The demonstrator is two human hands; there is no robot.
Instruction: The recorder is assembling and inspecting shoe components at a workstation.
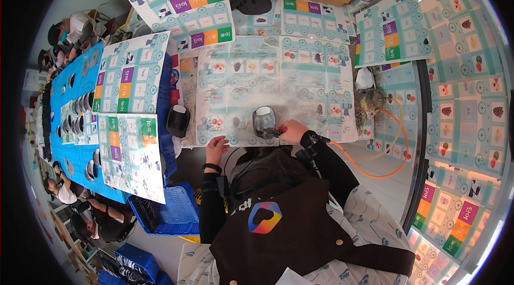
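At the front edge of the paper-covered work table (241, 97) lies a grey, dusty, rounded piece (263, 119) with a white rectangle on top. Against its right side my right hand (292, 132) is closed round a small dark hand tool (279, 130) with a bit of red; its kind is mostly hidden. An orange hose (353, 168) runs from behind that wrist to the right. My left hand (217, 149) rests at the table's front edge, fingers slightly apart, holding nothing I can see. To its left sits a similar black rounded piece (178, 120) with a white rectangle.
White dust covers the middle of the table. Printed sheets hang as a screen (128, 76) on the left and line the right wall (463, 92). A blue crate (179, 207) stands lower left. Beyond, other people (77, 30) sit along a blue table (80, 84).
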